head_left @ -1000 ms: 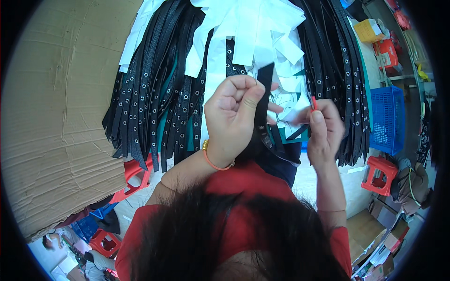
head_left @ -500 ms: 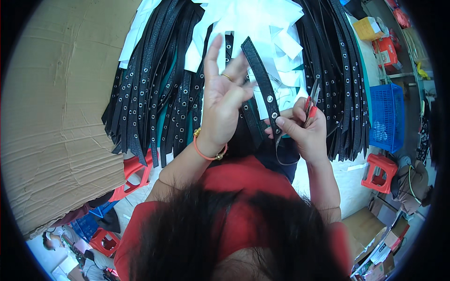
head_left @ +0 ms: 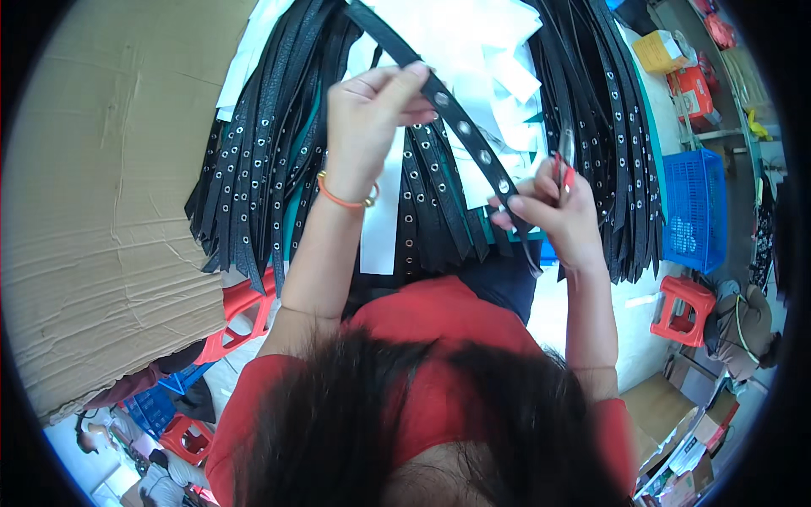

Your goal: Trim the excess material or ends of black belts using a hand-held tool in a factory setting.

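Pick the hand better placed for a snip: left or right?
Right, probably: the right hand holds the red-handled scissors while pinching the black strap lower down. The left hand grips the strap higher up, with no tool visible.

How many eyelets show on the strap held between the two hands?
4 eyelets, in a row along the black strap: one by the left hand, two midway, one by the right hand. The hands may hide others.
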The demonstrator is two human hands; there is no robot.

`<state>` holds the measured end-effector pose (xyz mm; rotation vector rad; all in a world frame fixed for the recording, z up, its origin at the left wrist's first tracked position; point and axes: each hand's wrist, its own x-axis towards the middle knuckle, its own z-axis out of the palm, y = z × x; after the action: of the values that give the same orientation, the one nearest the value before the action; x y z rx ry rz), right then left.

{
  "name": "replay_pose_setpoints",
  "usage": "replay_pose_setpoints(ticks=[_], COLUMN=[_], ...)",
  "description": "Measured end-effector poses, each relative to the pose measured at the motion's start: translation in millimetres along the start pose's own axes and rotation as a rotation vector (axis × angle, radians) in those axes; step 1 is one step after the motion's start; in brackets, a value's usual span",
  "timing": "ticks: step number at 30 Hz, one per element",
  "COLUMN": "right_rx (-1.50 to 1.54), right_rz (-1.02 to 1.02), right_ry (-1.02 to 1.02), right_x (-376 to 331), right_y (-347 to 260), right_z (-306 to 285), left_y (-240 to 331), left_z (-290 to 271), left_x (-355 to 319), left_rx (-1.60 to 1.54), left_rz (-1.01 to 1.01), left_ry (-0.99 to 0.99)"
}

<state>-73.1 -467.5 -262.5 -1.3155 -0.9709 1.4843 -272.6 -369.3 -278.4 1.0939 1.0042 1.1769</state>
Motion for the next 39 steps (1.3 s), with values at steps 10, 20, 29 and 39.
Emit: replay_pose_setpoints(ticks=[10,20,29,39], right_rx=[-0.02,-0.013,0.005,0.249], right_rz=[-0.001,-0.279,-0.298,0.016], right_ry=[0.084,-0.022,0.027,-0.473], right_x=[-37,42,63,17], right_y=[5,-25,-51,37], right_z=[-45,19,70,20], left_y=[23,-45,-17,19], left_z=[-30,57,46,-15], left_x=[12,-88,-97,-17], left_rx=[-0.054,-0.132,-0.317,-0.145], left_rz=[0.099,-0.165,-0.081,0.115], left_ry=[0.144,-0.471,-0.445,-0.091])
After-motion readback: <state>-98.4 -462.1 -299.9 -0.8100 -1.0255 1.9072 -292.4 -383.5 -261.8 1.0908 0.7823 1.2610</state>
